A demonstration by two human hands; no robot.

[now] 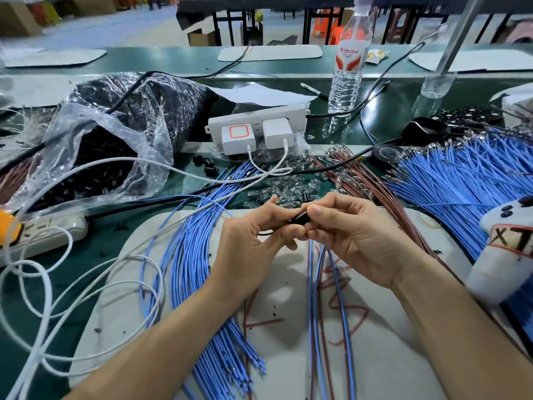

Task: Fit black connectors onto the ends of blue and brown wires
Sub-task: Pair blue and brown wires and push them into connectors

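Black plastic is showing between the two hands: a small black connector is being held above the white mat, just in front of the person. The left hand is curling its fingers around the connector's near end, while the right hand is pinching the other end between thumb and forefinger, so both hands are clamping on the same piece and touching each other. A few blue wires are hanging down from under the right hand and trailing across the mat toward the person, with a brown strand running beside them (which of these is actually entering the connector cannot be told, since the fingers are covering the joint).

A loose bundle of blue wires is lying across the mat's left edge. Brown wires are fanning out just beyond the right hand, and a larger blue pile is spreading out to the right of them. A clear plastic bag of dark parts is slumping at the left of the green bench. A white power strip is standing behind the hands with two chargers plugged into it, and a water bottle is standing farther back.
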